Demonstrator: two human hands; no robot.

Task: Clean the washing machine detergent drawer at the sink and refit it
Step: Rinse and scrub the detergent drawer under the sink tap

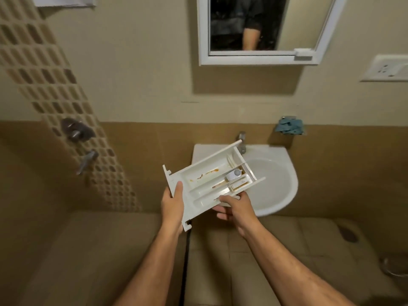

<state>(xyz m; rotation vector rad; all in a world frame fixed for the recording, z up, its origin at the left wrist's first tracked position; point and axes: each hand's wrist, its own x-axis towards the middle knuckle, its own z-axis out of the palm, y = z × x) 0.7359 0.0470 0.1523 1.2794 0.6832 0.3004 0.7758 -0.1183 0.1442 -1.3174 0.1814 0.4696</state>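
Carrying the stained detergent drawer [209, 184] to the sink [284, 186], above its near-left rim. Left hand [173, 208] clasping the front end, right hand [237, 208] curled under the side. Next, probably: under the tap [242, 142] for rinsing.

I see a white plastic detergent drawer [207, 184] streaked with brown-orange residue, over a white ceramic sink [273, 184]. Above the sink hangs a white-framed mirror [260, 58]; up and right of it, a crumpled blue cloth [289, 125]. Left, beige wall tiles carry a brown-and-tan lozenge-patterned strip [55, 96].
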